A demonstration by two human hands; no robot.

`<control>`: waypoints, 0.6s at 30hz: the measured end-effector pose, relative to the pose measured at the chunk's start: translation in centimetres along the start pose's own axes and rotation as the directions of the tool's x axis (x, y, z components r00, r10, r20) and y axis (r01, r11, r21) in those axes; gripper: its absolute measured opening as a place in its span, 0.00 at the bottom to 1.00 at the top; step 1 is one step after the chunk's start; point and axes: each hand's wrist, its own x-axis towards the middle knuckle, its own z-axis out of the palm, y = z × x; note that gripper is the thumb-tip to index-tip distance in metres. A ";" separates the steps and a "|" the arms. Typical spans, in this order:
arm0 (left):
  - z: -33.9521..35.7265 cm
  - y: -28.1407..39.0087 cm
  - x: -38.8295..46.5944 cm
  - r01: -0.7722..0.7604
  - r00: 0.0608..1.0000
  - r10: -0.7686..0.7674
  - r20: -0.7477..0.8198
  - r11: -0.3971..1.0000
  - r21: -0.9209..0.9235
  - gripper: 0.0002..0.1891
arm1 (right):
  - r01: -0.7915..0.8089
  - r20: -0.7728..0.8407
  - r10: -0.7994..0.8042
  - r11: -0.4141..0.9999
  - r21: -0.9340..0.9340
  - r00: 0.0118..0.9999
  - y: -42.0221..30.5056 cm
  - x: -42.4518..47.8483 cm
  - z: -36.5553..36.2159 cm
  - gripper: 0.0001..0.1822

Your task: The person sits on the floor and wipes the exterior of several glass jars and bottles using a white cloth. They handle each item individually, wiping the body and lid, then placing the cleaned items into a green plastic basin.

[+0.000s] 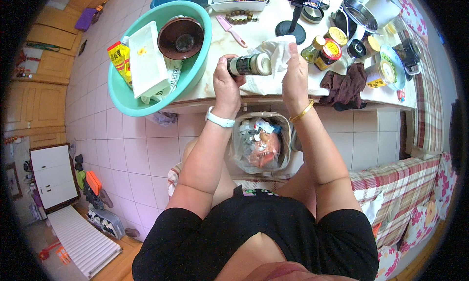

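My left hand [226,79] grips a small glass jar [253,64] with a dark label, held on its side above the table's front edge, its pale round end towards the right. My right hand [295,70] holds a white cloth [280,54], bunched between thumb and fingers, close to that end of the jar. Part of the cloth hangs over the tabletop behind the jar. A pink knife [232,31] and a string of brown beads [240,17] lie beyond my left hand. Right of my right hand stand a small glass bottle [313,49] and a red-lidded jar [328,54].
A green basin [207,35] at the left holds a brown bowl, a white tray and a yellow packet. A phone stand [290,31] rises at the back. More jars, a brown cloth [344,84] and a blue plate [401,70] are at the right. A lined bin [262,145] sits below.
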 end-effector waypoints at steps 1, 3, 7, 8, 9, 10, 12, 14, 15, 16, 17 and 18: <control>0.0 0.2 0.0 -0.042 0.998 0.045 -0.036 0.996 0.076 0.21 | 0.031 0.018 -0.030 0.997 -0.065 0.999 -0.4 0.1 0.0 0.24; -0.3 0.3 0.3 -0.192 0.975 0.216 -0.053 0.940 0.282 0.20 | 0.125 0.153 -0.090 0.964 -0.235 0.984 -1.6 -0.3 0.5 0.21; 0.1 1.5 0.4 -0.495 0.838 0.539 0.087 0.683 0.538 0.19 | -0.131 0.302 0.259 0.914 -0.385 0.917 -2.5 -0.1 0.2 0.18; 0.4 1.9 0.1 -0.478 0.853 0.516 0.079 0.711 0.515 0.18 | -0.057 0.289 0.163 0.938 -0.342 0.943 -2.1 -0.1 0.2 0.17; 0.4 2.1 0.0 -0.461 0.867 0.494 0.070 0.738 0.493 0.18 | 0.020 0.276 0.066 0.954 -0.299 0.959 -1.4 -0.3 0.3 0.16; 0.4 1.8 0.1 -0.440 0.886 0.461 0.049 0.803 0.403 0.20 | 0.099 0.256 -0.031 0.961 -0.258 0.966 -0.8 -0.4 0.5 0.15; 0.3 1.0 0.4 -0.383 0.922 0.388 0.019 0.900 0.208 0.25 | 0.113 0.167 -0.081 0.976 -0.188 0.983 -0.3 -0.6 1.0 0.13; 0.3 0.7 0.0 -0.199 0.976 0.188 0.111 0.975 0.100 0.30 | 0.107 0.083 -0.094 0.978 -0.178 0.992 0.2 -0.7 1.1 0.10; 0.6 0.4 -0.2 -0.140 0.982 0.129 0.139 0.987 0.075 0.29 | 0.197 0.112 -0.174 0.949 -0.246 0.978 0.2 -0.6 1.1 0.10; 1.2 0.2 -0.6 -0.111 0.984 0.109 0.139 0.994 0.004 0.27 | 0.284 0.146 -0.250 0.908 -0.308 0.957 0.2 -0.4 1.0 0.10; 1.3 0.0 -0.6 -0.069 0.981 0.078 0.177 0.996 -0.055 0.24 | 0.369 0.185 -0.322 0.854 -0.366 0.928 0.1 -0.3 1.1 0.10; 1.3 -0.1 -0.6 -0.028 0.987 0.039 0.158 0.997 -0.076 0.23 | 0.409 0.227 -0.344 0.822 -0.397 0.911 -0.1 -0.4 1.1 0.11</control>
